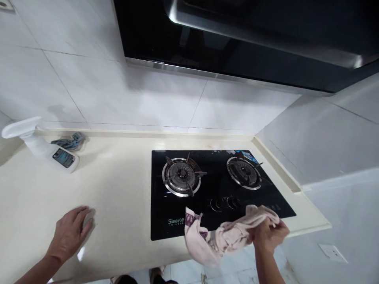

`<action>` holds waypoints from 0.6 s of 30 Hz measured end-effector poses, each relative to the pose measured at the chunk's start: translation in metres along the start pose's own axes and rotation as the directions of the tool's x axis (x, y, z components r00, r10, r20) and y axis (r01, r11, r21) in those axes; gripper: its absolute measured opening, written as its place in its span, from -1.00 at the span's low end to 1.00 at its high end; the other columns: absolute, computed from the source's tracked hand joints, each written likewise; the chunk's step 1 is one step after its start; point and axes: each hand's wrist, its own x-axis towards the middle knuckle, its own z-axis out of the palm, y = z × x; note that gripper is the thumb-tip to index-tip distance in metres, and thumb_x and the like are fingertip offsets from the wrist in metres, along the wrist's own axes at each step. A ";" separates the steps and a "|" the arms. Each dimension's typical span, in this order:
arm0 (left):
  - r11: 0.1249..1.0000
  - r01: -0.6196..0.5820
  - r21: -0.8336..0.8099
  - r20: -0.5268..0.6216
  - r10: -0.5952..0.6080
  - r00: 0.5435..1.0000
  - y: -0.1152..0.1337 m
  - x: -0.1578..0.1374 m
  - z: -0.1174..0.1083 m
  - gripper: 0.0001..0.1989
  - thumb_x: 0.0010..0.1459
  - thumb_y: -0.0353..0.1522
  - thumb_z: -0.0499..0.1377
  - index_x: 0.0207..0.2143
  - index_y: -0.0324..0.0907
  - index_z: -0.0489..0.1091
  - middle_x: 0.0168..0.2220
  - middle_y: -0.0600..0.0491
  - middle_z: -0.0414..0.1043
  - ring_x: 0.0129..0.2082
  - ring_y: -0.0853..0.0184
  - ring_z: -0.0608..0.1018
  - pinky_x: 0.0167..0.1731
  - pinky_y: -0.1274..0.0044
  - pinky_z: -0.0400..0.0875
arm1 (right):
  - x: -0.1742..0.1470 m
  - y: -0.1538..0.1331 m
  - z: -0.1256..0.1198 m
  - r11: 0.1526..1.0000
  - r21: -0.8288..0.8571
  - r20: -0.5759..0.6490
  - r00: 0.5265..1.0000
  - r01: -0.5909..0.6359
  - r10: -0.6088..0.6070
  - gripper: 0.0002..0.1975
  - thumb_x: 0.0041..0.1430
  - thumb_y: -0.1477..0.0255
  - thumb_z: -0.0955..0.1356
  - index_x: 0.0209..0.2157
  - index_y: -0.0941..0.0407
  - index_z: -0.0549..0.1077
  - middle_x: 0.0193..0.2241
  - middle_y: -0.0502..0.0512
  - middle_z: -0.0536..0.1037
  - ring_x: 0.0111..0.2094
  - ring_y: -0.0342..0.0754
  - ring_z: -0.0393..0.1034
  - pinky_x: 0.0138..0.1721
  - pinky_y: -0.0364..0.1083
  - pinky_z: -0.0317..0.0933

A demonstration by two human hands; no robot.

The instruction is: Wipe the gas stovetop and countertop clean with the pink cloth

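Observation:
My right hand (269, 232) is closed on one end of a pale pink towel (233, 236) with a purple pattern at its far end. The bunched towel hangs across the front edge of a black glass gas stove (211, 213), its loose end swinging left over the counter edge. My left hand (71, 229) rests on the cream countertop (118, 221) left of the stove, fingers bent a little and thumb apart, with nothing visible in it. Two burners show on the stove, a left burner (182, 174) and a right burner (244, 170), with control knobs (226, 203) between them.
A white spray bottle (44, 148) stands at the counter's left end, beside a crumpled blue cloth (69, 142). Above the stove hangs a black range hood (237, 51). Tiled walls (166, 102) close off the back and right. A wall socket (333, 252) is at lower right.

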 end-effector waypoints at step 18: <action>0.999 0.022 -0.029 -0.012 -0.022 1.000 0.003 0.000 -0.001 -0.54 0.27 -0.09 -0.03 -0.04 -0.16 0.48 0.02 -0.16 0.50 0.06 0.05 0.48 0.02 0.23 0.36 | 0.029 -0.024 0.069 0.561 -0.602 0.598 0.786 0.568 -0.156 -0.67 0.38 0.26 0.12 -0.20 0.13 0.40 -0.22 0.20 0.43 -0.21 0.07 0.40 -0.19 0.00 0.23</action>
